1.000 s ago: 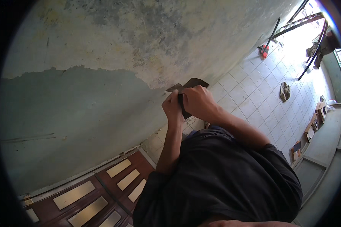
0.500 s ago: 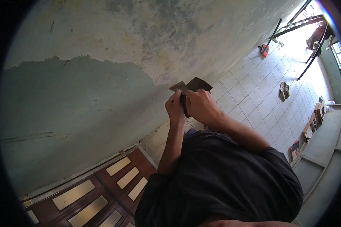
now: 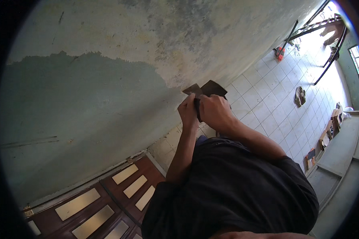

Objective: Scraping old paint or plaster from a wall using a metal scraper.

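Note:
My left hand [image 3: 188,113] is closed round a putty knife with a small brownish blade [image 3: 192,89], held close to the wall. My right hand [image 3: 216,111] grips a second putty knife, whose wider, dark blade [image 3: 214,88] fans out above the knuckles. Both hands are side by side, and the blades meet or overlap; whether they touch cannot be told. A dark handle [image 3: 198,110] shows between the hands. The wall [image 3: 87,91] beside them has a smooth grey-green lower part and a rough, patchy, stained part above it.
Below the wall at left lies a dark red door panel [image 3: 111,191] with pale inserts. White floor tiles [image 3: 263,95] stretch to the right, with a crumpled cloth or bag [image 3: 300,96] on them. Metal frame legs [image 3: 331,57] and another person [image 3: 334,32] are at the far right; boxes [image 3: 327,131] line the right side.
Both hands and the putty knives have shifted slightly to the right in the view. The wall's ragged edge sits a little higher at left. The far person has changed posture.

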